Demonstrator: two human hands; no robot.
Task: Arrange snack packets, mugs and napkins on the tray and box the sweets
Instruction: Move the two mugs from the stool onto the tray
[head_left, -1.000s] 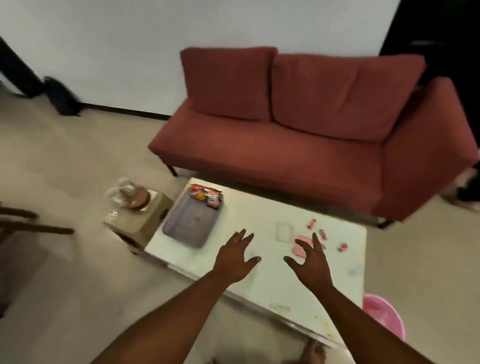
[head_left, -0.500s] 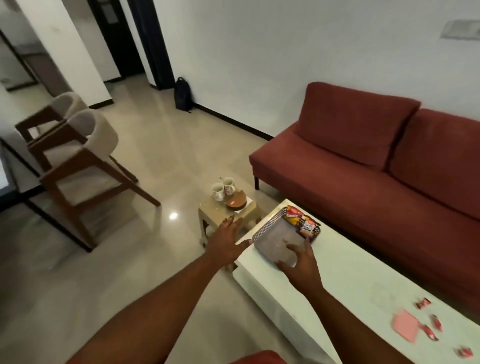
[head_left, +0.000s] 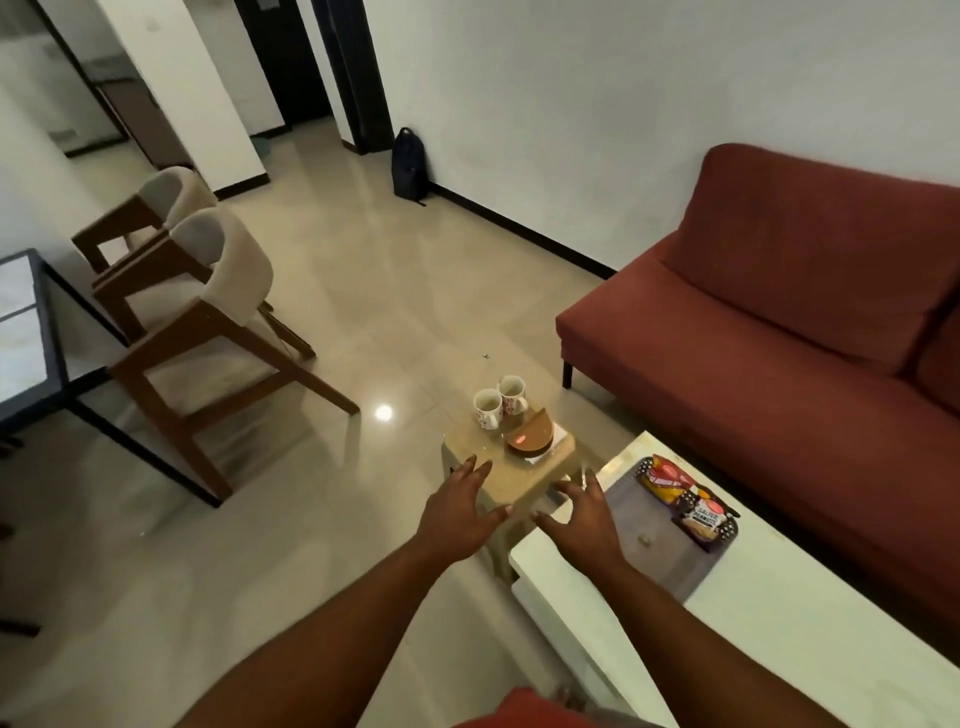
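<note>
Two white mugs (head_left: 500, 400) stand at the far side of a small tan stool (head_left: 511, 470). Beside them a brown wedge-shaped napkin holder (head_left: 531, 435) sits on white napkins (head_left: 555, 442). A grey tray (head_left: 657, 551) lies on the white coffee table (head_left: 779, 623) with snack packets (head_left: 685, 501) at its far end. My left hand (head_left: 460, 514) hovers over the stool's near corner, fingers spread, holding nothing. My right hand (head_left: 582, 512) hangs between stool and tray, fingers spread and slightly curled, empty. The sweets are out of view.
A red sofa (head_left: 779, 353) runs behind the coffee table. Two wooden chairs (head_left: 208, 306) stand to the left beside a dark glass-topped table (head_left: 26, 338). A black backpack (head_left: 410, 163) leans on the far wall. Glossy floor lies between the chairs and the stool.
My view has swung left from the coffee table's sweets toward the stool. Both hands moved left with it, from over the table and tray to the stool's near edge.
</note>
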